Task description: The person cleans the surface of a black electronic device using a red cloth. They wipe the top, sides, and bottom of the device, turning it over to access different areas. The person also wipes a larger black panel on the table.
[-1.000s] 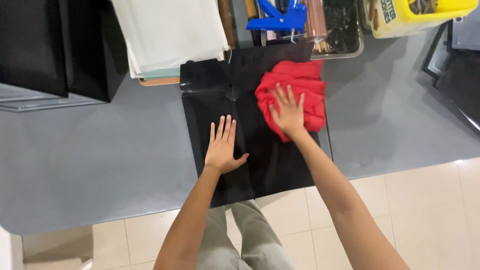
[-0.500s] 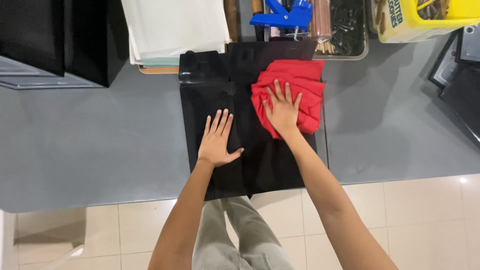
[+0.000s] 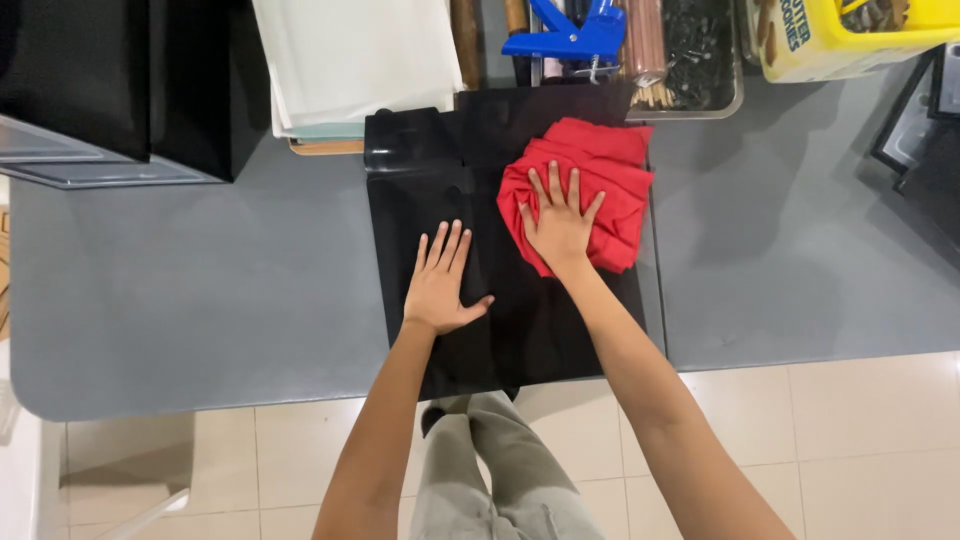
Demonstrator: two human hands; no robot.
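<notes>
The left hand (image 3: 440, 285) lies flat, fingers spread, grasping nothing, pinning the glossy black panel (image 3: 500, 330) on the grey worktop (image 3: 200, 300) so it stays put, while the right hand (image 3: 560, 225), likewise open-palmed, presses a crumpled red cloth (image 3: 610, 175) onto the panel's upper right part.

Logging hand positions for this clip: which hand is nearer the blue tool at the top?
Right. The right hand lies flat on the red cloth, below the blue tool. The left hand lies farther down-left, flat on the black sheet.
</notes>
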